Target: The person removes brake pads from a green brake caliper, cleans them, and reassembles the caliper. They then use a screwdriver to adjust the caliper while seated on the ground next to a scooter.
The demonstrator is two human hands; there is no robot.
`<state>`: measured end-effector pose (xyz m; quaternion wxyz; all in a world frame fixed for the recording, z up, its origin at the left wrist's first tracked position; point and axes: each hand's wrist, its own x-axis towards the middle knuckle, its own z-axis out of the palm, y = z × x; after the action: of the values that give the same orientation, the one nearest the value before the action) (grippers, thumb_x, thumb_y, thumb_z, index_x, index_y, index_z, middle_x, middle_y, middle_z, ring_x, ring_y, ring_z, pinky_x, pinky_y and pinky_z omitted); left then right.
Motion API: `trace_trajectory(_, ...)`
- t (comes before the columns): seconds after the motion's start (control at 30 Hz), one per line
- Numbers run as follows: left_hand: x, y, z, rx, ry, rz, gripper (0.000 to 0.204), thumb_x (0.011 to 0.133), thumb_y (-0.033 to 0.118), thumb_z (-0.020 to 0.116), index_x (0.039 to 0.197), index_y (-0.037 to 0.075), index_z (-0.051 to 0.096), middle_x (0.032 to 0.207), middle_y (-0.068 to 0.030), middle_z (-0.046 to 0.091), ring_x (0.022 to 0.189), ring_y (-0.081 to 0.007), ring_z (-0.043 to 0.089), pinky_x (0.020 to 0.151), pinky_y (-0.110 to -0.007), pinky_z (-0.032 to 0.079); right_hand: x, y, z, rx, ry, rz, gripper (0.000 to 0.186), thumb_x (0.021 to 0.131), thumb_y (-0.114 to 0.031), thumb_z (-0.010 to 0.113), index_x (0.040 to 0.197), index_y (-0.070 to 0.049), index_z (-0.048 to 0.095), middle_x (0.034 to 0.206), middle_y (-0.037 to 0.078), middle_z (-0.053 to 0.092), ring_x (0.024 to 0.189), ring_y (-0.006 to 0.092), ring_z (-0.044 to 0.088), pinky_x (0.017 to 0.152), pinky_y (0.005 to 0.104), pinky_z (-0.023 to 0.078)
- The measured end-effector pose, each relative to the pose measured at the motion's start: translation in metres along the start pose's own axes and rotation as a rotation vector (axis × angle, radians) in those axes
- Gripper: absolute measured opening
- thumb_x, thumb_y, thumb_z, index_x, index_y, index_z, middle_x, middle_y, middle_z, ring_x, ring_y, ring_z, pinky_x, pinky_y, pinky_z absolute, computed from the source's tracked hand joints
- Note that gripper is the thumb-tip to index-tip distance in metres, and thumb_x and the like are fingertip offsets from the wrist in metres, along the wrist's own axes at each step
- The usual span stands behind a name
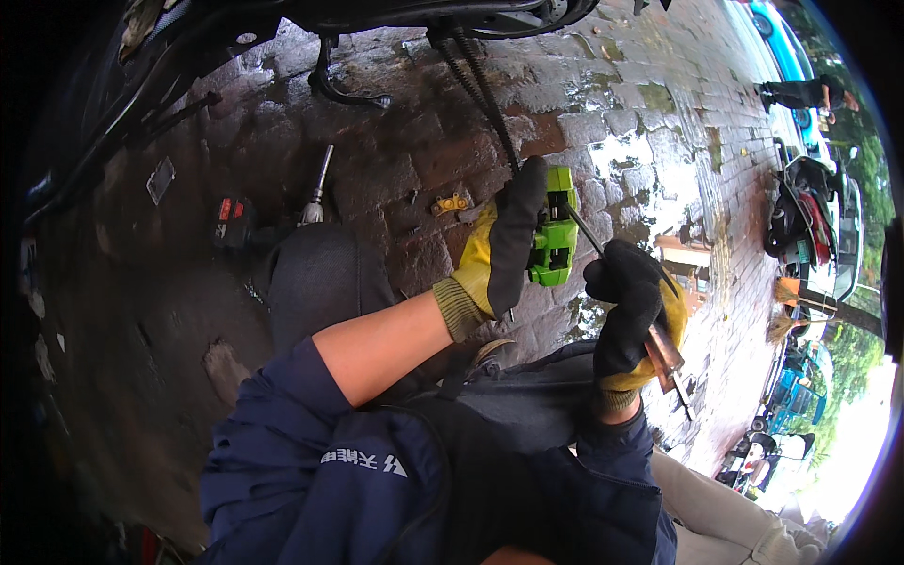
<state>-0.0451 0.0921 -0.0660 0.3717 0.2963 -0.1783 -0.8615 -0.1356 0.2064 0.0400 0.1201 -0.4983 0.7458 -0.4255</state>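
Observation:
My left hand [513, 221], in a yellow glove with a black palm, is closed around a bright green brake caliper [554, 250]. A black hose [490, 108] runs down from the vehicle above to the caliper's upper end, where my fingers hide the joint. To the right, my right hand [629, 306], gloved alike, is closed on a screwdriver [665, 350] with a reddish-brown handle. Its thin metal shaft points up and left, and the tip is at the caliper's right side; whether it touches cannot be made out.
The dark vehicle [188, 61] overhangs the wet brick paving [452, 146]. On the bricks lie a small gold metal bracket [450, 203], a socket tool [320, 184], a red-and-black battery-like block [233, 221] and a flat rectangular piece [161, 180]. Scooters [808, 212] and a person [805, 94] are at far right.

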Motion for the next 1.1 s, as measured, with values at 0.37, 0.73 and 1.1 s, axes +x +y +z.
trace_trajectory(0.37, 0.0, 0.003, -0.007, -0.047, -0.084, -0.075, 0.059, 0.108, 0.053, 0.06, 0.15, 0.01, 0.057, 0.135, 0.0028, 0.064, 0.114, -0.006, 0.061, 0.099, -0.027, 0.05, 0.003, 0.007, 0.004, 0.176, 0.057, 0.089, 0.043, 0.11, -0.033, 0.054, 0.12, 0.006, 0.071, 0.095, 0.014, 0.077, 0.077, 0.0249, 0.076, 0.073, 0.0346, 0.06)
trace_trajectory(0.73, 0.014, -0.022, -0.017, 0.094, -0.048, 0.131, 0.055, 0.105, 0.067, 0.054, 0.124, 0.017, 0.069, 0.106, 0.0065, 0.069, 0.09, -0.0054, 0.065, 0.081, -0.026, 0.054, -0.003, 0.016, -0.002, 0.211, 0.052, 0.078, 0.041, 0.11, -0.031, 0.053, 0.123, 0.005, 0.068, 0.098, 0.015, 0.076, 0.078, 0.0253, 0.076, 0.074, 0.0353, 0.061)
trace_trajectory(1.1, 0.007, -0.011, -0.011, 0.064, -0.066, 0.043, 0.054, 0.104, 0.068, 0.057, 0.117, 0.017, 0.07, 0.1, 0.005, 0.068, 0.085, -0.0073, 0.066, 0.08, -0.027, 0.055, 0.001, 0.008, 0.002, 0.293, 0.112, 0.092, 0.053, 0.11, -0.042, 0.052, 0.121, 0.007, 0.07, 0.1, 0.017, 0.077, 0.078, 0.0257, 0.077, 0.073, 0.0362, 0.062)
